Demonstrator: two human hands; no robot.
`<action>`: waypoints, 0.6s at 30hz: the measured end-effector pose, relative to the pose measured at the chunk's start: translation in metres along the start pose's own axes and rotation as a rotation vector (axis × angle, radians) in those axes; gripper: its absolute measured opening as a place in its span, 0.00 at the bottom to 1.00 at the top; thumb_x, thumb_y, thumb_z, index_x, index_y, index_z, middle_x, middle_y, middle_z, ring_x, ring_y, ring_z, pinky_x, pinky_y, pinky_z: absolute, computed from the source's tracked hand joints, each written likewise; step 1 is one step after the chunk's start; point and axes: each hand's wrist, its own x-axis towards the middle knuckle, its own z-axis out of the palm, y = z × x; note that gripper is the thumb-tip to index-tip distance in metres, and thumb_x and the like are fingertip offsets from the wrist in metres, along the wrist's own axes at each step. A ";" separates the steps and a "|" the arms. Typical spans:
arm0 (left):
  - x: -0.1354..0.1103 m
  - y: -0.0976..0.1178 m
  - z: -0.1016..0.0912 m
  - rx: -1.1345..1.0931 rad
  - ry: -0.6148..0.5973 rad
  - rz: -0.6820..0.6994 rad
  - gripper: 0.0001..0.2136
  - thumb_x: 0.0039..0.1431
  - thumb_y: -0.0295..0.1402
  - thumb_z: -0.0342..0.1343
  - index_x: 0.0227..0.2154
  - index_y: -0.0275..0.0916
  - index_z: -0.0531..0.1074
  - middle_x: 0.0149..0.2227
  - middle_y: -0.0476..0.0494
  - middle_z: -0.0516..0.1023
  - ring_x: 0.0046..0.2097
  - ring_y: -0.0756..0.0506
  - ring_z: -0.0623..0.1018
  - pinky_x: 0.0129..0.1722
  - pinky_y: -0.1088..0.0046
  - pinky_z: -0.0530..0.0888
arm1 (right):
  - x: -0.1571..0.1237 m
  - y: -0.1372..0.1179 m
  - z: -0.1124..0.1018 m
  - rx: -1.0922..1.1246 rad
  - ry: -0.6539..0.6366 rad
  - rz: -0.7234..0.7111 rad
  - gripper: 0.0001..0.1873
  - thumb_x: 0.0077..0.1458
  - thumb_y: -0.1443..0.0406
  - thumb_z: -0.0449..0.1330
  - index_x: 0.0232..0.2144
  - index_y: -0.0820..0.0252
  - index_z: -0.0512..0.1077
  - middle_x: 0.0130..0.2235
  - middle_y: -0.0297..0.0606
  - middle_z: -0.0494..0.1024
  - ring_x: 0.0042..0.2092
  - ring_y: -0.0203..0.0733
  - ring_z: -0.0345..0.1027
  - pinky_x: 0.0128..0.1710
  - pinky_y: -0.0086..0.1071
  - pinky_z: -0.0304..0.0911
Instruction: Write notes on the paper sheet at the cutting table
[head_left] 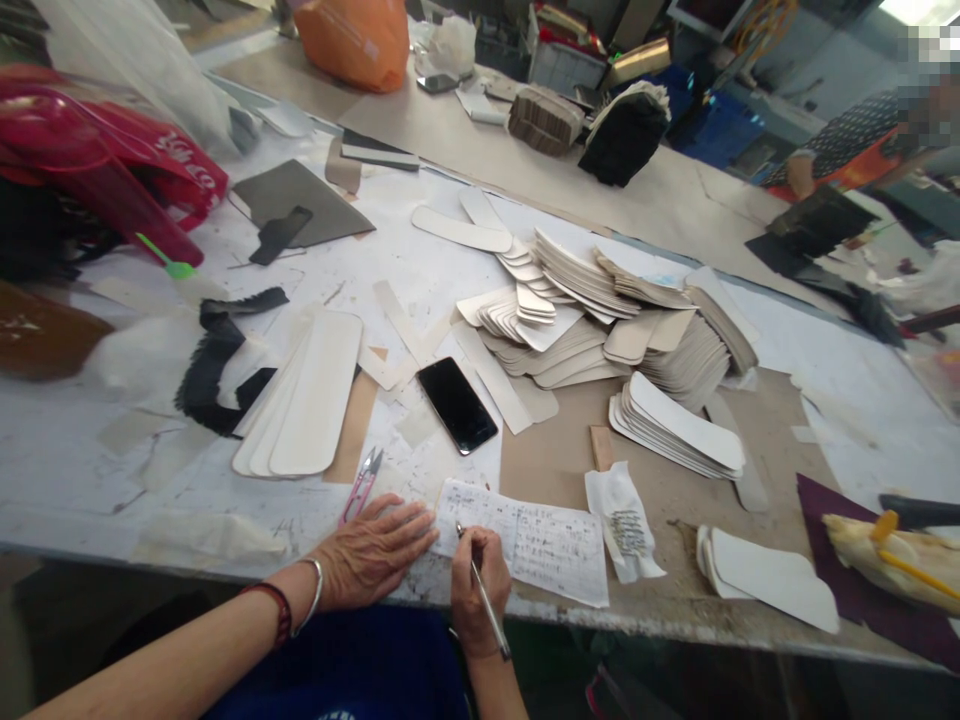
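Observation:
My right hand (480, 590) grips a pen (491, 615), its tip against the left part of a sheet of paper (559, 550) covered in handwriting and ruled lines. Flat on the table, fingers stretched out, my left hand (375, 550) lies just left of that sheet. A pair of pink-handled thread snips (362, 485) rests right behind the left hand's knuckles. Beyond the sheet a black smartphone (457, 405) lies screen up. To the right of the paper is a small white sheet (622, 520) with dark marks.
Stacks of white rounded strips (675, 425) and a large heap of similar pieces (585, 310) cover the table's middle. More long white pieces (307, 400) fan out at left, beside black ruffled material (217, 370). An orange bag (356, 40) stands behind. Another person's hand (800, 175) shows far right.

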 end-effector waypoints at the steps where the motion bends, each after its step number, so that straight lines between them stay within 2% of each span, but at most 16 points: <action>1: -0.001 0.000 0.000 -0.002 0.004 0.002 0.17 0.66 0.34 0.42 0.53 0.36 0.66 0.56 0.45 0.66 0.59 0.44 0.59 0.64 0.63 0.40 | 0.001 -0.001 -0.001 0.015 0.002 0.004 0.06 0.63 0.68 0.50 0.38 0.62 0.66 0.31 0.38 0.72 0.32 0.36 0.68 0.32 0.27 0.68; 3: -0.002 0.000 0.001 -0.015 0.018 0.006 0.17 0.66 0.34 0.43 0.53 0.35 0.66 0.56 0.45 0.66 0.59 0.44 0.60 0.64 0.63 0.40 | 0.003 -0.003 -0.001 0.053 0.005 -0.003 0.06 0.62 0.68 0.53 0.42 0.62 0.67 0.34 0.40 0.73 0.36 0.36 0.70 0.37 0.28 0.70; 5: -0.003 0.000 0.003 -0.030 0.013 0.004 0.17 0.65 0.33 0.43 0.54 0.35 0.66 0.56 0.45 0.66 0.59 0.43 0.59 0.64 0.62 0.40 | 0.004 -0.006 -0.001 0.059 0.008 -0.072 0.09 0.61 0.69 0.54 0.45 0.62 0.67 0.38 0.41 0.74 0.41 0.38 0.70 0.43 0.30 0.70; 8: -0.002 -0.001 0.005 -0.040 0.014 -0.002 0.17 0.64 0.32 0.44 0.53 0.35 0.66 0.56 0.44 0.66 0.59 0.43 0.60 0.63 0.62 0.41 | 0.004 -0.011 0.001 0.052 -0.003 -0.136 0.10 0.60 0.71 0.55 0.45 0.63 0.66 0.39 0.42 0.73 0.43 0.37 0.69 0.45 0.30 0.69; 13: -0.001 -0.001 0.003 -0.051 0.045 -0.002 0.16 0.66 0.34 0.42 0.52 0.35 0.66 0.55 0.44 0.67 0.58 0.43 0.61 0.63 0.63 0.41 | 0.003 -0.017 0.001 -0.034 -0.061 -0.240 0.04 0.60 0.73 0.51 0.37 0.62 0.64 0.31 0.39 0.69 0.33 0.37 0.65 0.32 0.30 0.67; 15: -0.001 -0.001 0.003 -0.046 0.039 -0.004 0.16 0.66 0.35 0.43 0.53 0.35 0.65 0.55 0.44 0.67 0.59 0.43 0.61 0.63 0.63 0.42 | 0.004 -0.016 0.000 -0.161 -0.051 -0.328 0.06 0.58 0.76 0.51 0.36 0.63 0.63 0.30 0.39 0.67 0.31 0.38 0.62 0.28 0.31 0.63; 18: -0.003 -0.001 0.003 -0.056 0.013 -0.006 0.17 0.65 0.34 0.44 0.54 0.36 0.64 0.56 0.44 0.66 0.59 0.43 0.60 0.63 0.63 0.41 | 0.006 -0.014 0.000 -0.317 -0.047 -0.462 0.11 0.54 0.80 0.52 0.37 0.65 0.62 0.32 0.42 0.66 0.33 0.41 0.61 0.27 0.31 0.60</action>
